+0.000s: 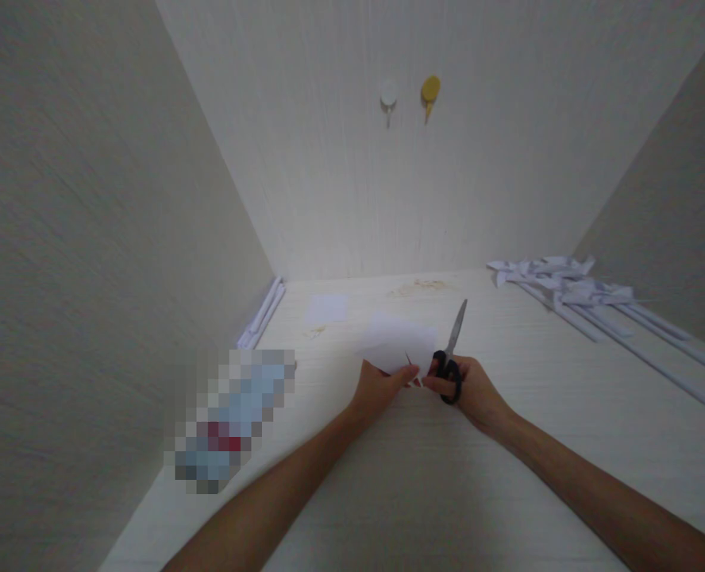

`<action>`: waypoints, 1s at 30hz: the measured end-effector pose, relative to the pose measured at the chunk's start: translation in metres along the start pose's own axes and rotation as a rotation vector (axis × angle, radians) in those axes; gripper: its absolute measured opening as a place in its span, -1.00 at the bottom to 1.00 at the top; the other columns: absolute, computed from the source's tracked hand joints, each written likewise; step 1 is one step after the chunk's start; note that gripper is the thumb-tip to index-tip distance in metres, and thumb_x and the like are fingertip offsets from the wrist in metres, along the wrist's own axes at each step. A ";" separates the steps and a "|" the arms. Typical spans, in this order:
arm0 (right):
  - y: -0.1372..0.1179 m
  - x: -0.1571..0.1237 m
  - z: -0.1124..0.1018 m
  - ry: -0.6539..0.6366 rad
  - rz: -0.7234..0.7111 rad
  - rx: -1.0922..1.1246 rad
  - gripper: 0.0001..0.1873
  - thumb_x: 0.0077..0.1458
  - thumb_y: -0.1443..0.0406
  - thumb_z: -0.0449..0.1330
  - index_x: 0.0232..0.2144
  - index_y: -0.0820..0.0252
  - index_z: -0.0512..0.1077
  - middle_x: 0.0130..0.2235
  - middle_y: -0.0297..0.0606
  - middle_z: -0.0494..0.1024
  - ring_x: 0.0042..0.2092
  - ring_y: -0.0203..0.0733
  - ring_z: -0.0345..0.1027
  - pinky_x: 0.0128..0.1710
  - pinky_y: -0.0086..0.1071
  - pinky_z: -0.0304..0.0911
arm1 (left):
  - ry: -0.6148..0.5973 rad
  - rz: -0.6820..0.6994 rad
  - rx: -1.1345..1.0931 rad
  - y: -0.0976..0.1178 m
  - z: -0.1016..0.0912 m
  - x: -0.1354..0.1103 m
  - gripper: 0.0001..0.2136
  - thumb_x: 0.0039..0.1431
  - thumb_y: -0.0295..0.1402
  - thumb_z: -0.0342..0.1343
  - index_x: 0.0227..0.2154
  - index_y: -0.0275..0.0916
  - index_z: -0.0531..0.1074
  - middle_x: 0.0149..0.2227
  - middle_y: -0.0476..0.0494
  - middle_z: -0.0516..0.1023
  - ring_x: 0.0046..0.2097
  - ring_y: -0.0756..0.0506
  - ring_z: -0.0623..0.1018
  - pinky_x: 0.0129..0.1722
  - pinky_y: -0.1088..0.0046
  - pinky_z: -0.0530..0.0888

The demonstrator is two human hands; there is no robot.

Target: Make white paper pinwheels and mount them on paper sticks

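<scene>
White paper sheet (pixel 388 338), seemingly only part-cut, is pinched in left hand (pixel 382 389) at white tabletop's (pixel 596 413) middle, right hand (pixel 472 389) curled round black-handled metal scissors (pixel 456 327); folded white paper heads (pixel 591 292) on sticks (pixel 656 364), apparently done, lie toward back-right corner.

The scissors (pixel 449 355) pair smooth grey metal blades with black handles that look like plastic. The sheet (pixel 397 338) beside them is thin, plain white paper, matt and smooth, and the small piece (pixel 327 307) at far left looks the same. Paper too, by its look: the rolled sticks (pixel 262 312) on the left and the creased, folded pinwheel shapes (pixel 596 292) at far right. The desk (pixel 340 492) has a pale, streaked, wood-like finish, mostly matt; the far wall (pixel 329 175) carries similar streaks. Both hooks (pixel 430 87) there look like smooth plastic.
</scene>
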State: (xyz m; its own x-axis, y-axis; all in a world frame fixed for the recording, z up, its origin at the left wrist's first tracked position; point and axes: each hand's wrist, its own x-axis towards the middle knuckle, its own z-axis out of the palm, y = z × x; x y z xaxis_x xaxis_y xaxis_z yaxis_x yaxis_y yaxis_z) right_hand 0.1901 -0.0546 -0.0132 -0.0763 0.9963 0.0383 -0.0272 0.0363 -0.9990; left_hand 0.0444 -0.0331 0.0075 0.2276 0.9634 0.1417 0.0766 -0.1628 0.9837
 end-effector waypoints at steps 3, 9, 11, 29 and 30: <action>0.000 0.000 0.000 0.015 0.015 -0.015 -0.77 -0.29 0.21 0.26 -0.62 0.27 0.35 -0.63 -0.39 0.29 -0.57 -0.41 0.07 -0.60 -0.48 -0.03 | -0.004 -0.006 -0.003 0.000 0.000 0.000 -0.85 -0.17 -0.38 0.13 -0.73 -0.32 0.37 -0.67 -0.06 0.46 -0.59 0.01 0.45 -0.56 0.54 0.42; -0.001 0.000 0.001 0.028 0.010 -0.002 -0.76 -0.36 0.24 0.30 -0.64 0.28 0.35 -0.63 -0.41 0.29 -0.57 -0.42 0.07 -0.59 -0.48 -0.04 | 0.026 -0.019 -0.004 0.000 0.001 -0.001 -0.88 -0.20 -0.37 0.16 -0.68 -0.32 0.39 -0.63 -0.06 0.48 -0.58 0.00 0.46 -0.57 0.53 0.41; -0.001 0.000 0.002 0.034 0.028 0.009 -0.76 -0.38 0.27 0.31 -0.66 0.28 0.34 -0.65 -0.44 0.27 -0.58 -0.44 0.04 -0.60 -0.49 -0.06 | 0.037 -0.019 0.002 -0.001 0.001 -0.001 -0.90 -0.23 -0.38 0.17 -0.66 -0.32 0.40 -0.61 -0.06 0.49 -0.57 0.00 0.46 -0.57 0.53 0.40; -0.002 0.000 0.002 0.054 0.067 0.001 -0.73 -0.34 0.19 0.29 -0.60 0.27 0.36 -0.59 -0.36 0.33 -0.57 -0.40 0.09 -0.62 -0.49 -0.02 | -0.008 -0.007 -0.009 -0.001 0.000 0.000 -0.83 -0.16 -0.35 0.12 -0.72 -0.31 0.38 -0.66 -0.05 0.45 -0.59 0.02 0.44 -0.55 0.54 0.41; -0.002 0.000 0.002 0.058 0.065 -0.006 -0.73 -0.34 0.19 0.28 -0.61 0.27 0.37 -0.60 -0.36 0.33 -0.57 -0.40 0.09 -0.62 -0.48 -0.02 | -0.009 -0.007 -0.008 -0.001 0.000 0.000 -0.83 -0.16 -0.34 0.12 -0.73 -0.31 0.38 -0.66 -0.06 0.45 -0.59 0.02 0.44 -0.55 0.53 0.41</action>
State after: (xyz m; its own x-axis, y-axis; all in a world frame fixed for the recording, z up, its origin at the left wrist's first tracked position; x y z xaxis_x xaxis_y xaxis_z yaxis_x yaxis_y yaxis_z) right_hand 0.1885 -0.0546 -0.0113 -0.0201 0.9994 -0.0281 -0.0176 -0.0285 -0.9994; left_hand 0.0442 -0.0328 0.0061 0.2363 0.9625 0.1335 0.0706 -0.1541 0.9855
